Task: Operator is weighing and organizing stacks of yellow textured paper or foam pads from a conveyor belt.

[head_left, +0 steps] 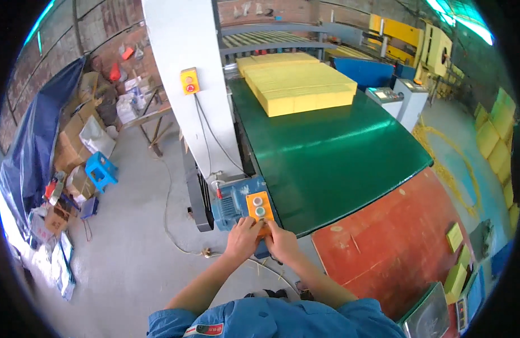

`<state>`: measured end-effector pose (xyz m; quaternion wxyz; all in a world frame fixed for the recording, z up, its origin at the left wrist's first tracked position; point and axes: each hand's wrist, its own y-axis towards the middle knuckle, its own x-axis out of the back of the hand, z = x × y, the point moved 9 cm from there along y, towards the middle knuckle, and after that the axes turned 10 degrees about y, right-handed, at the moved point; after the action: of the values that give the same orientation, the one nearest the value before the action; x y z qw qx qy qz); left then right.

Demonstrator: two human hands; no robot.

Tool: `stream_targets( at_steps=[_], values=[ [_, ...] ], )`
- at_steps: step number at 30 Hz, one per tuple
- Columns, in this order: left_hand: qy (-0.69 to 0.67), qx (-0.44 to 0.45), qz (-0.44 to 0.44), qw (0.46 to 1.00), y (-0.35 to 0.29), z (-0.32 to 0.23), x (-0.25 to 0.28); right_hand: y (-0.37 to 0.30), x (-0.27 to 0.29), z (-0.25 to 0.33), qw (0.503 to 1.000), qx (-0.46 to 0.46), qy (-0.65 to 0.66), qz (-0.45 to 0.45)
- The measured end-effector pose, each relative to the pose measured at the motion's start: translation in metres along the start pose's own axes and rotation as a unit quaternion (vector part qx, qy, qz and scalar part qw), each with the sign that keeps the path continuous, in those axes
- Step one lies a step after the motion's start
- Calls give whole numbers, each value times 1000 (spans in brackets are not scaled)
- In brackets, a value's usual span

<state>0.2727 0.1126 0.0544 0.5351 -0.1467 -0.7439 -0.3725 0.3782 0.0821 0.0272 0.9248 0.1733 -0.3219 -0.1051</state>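
An orange push-button box [254, 200] with round white and green buttons sits over a blue motor [226, 207] at the corner of the conveyor. My left hand [244, 240] is closed on the lower left side of the box. From the right, my right hand [282, 242] grips the lower right edge, its fingers curled inward. The two hands nearly meet, and they cover the bottom of the box. Beyond them, a wide stack of yellow sheets [305, 93] lies on the green conveyor belt [333, 152].
A white machine column [184, 50] carries a yellow box with a red button [189, 80]. A red-brown board [384, 236] adjoins the belt at right. A cable [181, 249] runs over the floor. At left are a blue stool [101, 170] and cardboard boxes [71, 143].
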Motion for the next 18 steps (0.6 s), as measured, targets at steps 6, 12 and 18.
stream_targets(
  at_steps=[6, 12, 18],
  values=[
    [7, -59, 12, 998, 6, 0, 2, -7, 0, -2, 995, -84, 19, -42],
    [34, -101, -4, 994, 9, -7, 11, -49, 13, 7, 974, -89, 81, -189],
    [38, -170, -23, 984, 5, -8, -2, -128, 37, -23, 967, -154, -24, -203]
  ],
)
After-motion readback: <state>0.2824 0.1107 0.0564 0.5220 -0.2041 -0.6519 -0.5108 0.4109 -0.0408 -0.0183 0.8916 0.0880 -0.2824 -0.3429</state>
